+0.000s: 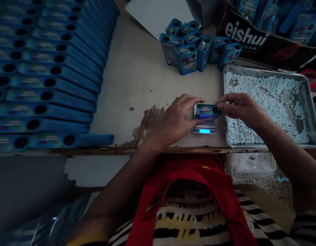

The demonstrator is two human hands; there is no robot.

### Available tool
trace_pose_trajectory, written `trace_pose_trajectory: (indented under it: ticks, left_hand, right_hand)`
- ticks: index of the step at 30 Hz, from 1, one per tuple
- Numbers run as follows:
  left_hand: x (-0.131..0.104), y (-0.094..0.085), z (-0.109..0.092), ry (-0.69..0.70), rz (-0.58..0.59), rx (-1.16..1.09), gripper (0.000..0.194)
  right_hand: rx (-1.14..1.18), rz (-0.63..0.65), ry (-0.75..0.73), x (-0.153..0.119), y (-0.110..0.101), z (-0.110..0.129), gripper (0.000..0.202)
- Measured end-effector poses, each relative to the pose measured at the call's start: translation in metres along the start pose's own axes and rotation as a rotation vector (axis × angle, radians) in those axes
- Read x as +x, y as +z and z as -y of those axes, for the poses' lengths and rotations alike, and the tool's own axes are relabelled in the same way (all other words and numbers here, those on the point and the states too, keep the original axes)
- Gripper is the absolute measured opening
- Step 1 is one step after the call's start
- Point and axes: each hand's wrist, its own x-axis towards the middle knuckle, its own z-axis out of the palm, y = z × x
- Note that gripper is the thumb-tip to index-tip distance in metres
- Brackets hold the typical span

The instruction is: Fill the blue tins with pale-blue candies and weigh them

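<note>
A small blue candy box [206, 112] printed "Caramelo Macizo" sits on a little digital scale [211, 125] with a lit blue display. My left hand [174, 118] curls round the box from the left, thumb at its near side and fingers at its far side. At the box's right end, over its dark round hole, the fingertips of my right hand [241, 106] are pinched together. Whatever is between them is too small to make out. To the right stands a metal tray [226, 131] holding many small white and pale-blue candies [265, 112].
Rows of stacked blue boxes [70, 89] with round holes fill the left of the table [132, 68]. Several upright candy boxes [187, 61] stand at the back. Behind the tray is a black carton [250, 44] full of blue boxes. The table's wooden edge [122, 151] runs before me.
</note>
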Motion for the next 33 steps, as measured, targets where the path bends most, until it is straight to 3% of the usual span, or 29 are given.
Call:
trace_pose_trajectory:
  ticks: [3, 9, 16, 22, 25, 28, 31, 33]
  left_hand:
    - [0.000, 0.000, -0.004, -0.006, 0.008, -0.001, 0.048]
    - [-0.003, 0.001, 0.002, -0.017, -0.002, -0.012, 0.047]
    - [-0.004, 0.002, 0.005, -0.009, 0.004, -0.024, 0.044]
    - [-0.004, 0.000, 0.003, -0.003, -0.002, -0.037, 0.043]
    - [-0.003, 0.002, 0.005, 0.005, -0.008, -0.048, 0.049]
    - [0.003, 0.008, 0.005, 0.056, -0.004, -0.070, 0.054]
    - [0.012, 0.015, 0.002, 0.115, 0.010, -0.071, 0.059]
    - [0.018, 0.018, -0.001, 0.133, 0.022, -0.068, 0.062]
  right_hand:
    - [-0.067, -0.010, -0.009, -0.001, 0.000, 0.001, 0.025]
    - [-0.304, -0.078, -0.163, 0.001, 0.002, 0.002, 0.021]
    - [-0.154, -0.077, -0.117, 0.004, 0.005, -0.004, 0.046]
    - [-0.154, -0.061, -0.138, 0.001, 0.009, 0.000, 0.046]
    - [0.003, -0.087, -0.082, 0.001, -0.002, 0.004, 0.046]
    - [0.218, -0.129, -0.014, 0.008, -0.025, 0.004, 0.051]
    - [0.295, -0.133, 0.019, 0.029, -0.046, 0.001, 0.063]
    - [0.259, -0.134, -0.022, 0.051, -0.050, 0.001, 0.063]
